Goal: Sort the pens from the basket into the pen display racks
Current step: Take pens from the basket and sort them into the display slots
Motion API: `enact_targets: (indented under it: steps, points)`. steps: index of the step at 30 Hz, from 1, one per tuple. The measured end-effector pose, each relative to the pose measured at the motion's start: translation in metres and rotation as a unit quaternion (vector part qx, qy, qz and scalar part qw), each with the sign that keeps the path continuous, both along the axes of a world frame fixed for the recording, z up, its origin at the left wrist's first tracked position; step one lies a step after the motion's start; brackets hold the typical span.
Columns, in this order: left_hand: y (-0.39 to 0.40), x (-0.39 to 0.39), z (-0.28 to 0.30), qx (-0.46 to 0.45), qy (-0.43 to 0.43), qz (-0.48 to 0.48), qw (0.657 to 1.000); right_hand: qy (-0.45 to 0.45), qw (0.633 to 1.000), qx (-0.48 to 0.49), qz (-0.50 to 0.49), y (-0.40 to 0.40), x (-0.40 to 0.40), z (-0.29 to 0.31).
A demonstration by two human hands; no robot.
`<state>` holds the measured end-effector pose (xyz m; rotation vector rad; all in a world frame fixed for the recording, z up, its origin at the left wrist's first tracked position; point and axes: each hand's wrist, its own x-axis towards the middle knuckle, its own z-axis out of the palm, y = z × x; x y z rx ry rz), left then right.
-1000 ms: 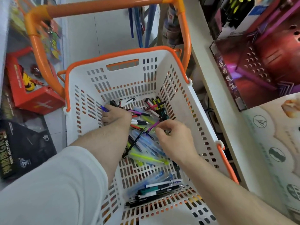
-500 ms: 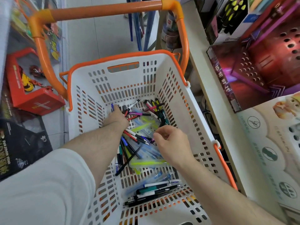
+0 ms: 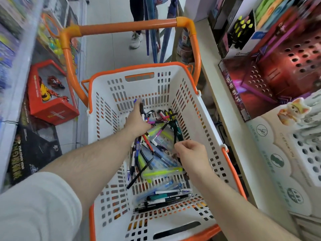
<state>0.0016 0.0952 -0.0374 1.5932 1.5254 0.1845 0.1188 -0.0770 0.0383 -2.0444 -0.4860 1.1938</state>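
Note:
A white plastic basket with an orange rim holds several loose pens in many colours across its bottom. My left hand is raised over the far part of the pile and grips a small bunch of pens that stick up from the fist. My right hand hovers over the right side of the pile with fingers curled; a dark pen runs up from its fingertips, but I cannot tell if it is pinched. A red pen display rack with round holes and a white rack stand on the right shelf.
An orange cart handle arches over the far end of the basket. Toy boxes line the shelf on the left. A person's legs stand in the aisle beyond. Marker boxes sit behind the red rack.
My left hand has lifted from the pile with pens held in it. My right hand has shifted slightly to the right. The view has tilted up the aisle.

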Motion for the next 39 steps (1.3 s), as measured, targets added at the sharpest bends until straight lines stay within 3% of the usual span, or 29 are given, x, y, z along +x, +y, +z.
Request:
enact_targets:
  steps: [7, 10, 12, 16, 20, 26, 31, 39]
  points:
    - [-0.027, 0.014, 0.050, 0.022, -0.142, -0.019, 0.989, -0.029, 0.999, -0.007, 0.037, -0.007, -0.003, 0.010]
    - [-0.043, 0.019, 0.058, -0.013, -0.201, 0.034, 0.979, 0.038, 0.999, -0.009, 0.029, -0.005, -0.008, 0.018]
    - [-0.050, 0.022, 0.061, -0.032, -0.232, 0.088, 0.968, 0.122, 0.991, -0.032, -0.034, -0.004, -0.010, 0.020]
    - [-0.063, 0.025, 0.073, -0.036, -0.266, 0.115, 0.956, 0.336, 0.920, -0.102, -0.176, -0.014, -0.010, 0.006]
    - [-0.079, 0.027, 0.080, -0.012, -0.334, 0.104, 0.937, 0.469, 0.846, -0.076, -0.243, -0.019, -0.017, 0.000]
    - [-0.090, 0.029, 0.090, 0.091, -0.353, 0.059, 0.929, 0.464, 0.828, -0.092, -0.301, -0.022, -0.025, 0.015]
    - [-0.099, 0.035, 0.093, 0.139, -0.347, 0.101, 0.922, 0.418, 0.810, -0.034, -0.409, -0.013, -0.029, 0.015]
    - [-0.102, 0.043, 0.101, -0.065, -0.487, 0.156, 0.857, 0.391, 0.811, 0.034, -0.433, -0.012, -0.016, 0.020]
